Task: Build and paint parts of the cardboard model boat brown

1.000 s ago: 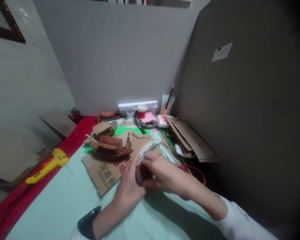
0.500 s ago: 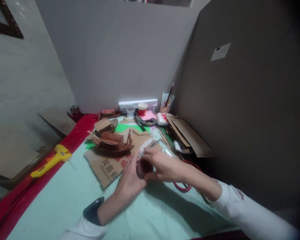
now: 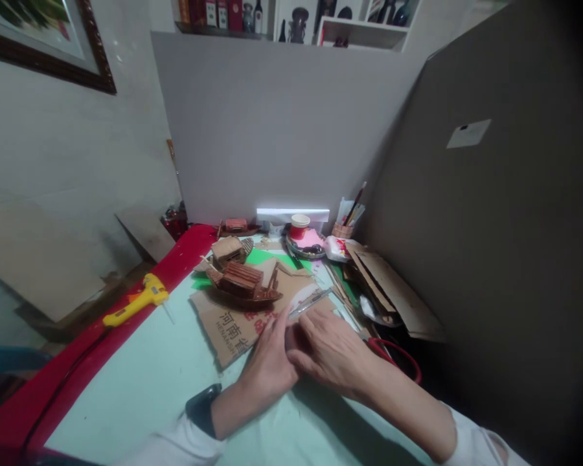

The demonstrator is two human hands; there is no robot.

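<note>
Several pens or brushes stand inside the pinkish pot; left hand and right hand curl together, grasping one brown piece.

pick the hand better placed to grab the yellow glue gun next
Left, probably: the left hand is nearer the yellow glue gun than the right hand, though both hold a dark object.

The left hand and right hand meet below the frame's middle, fingers bent. The right arm slants up from the lower right.
</note>
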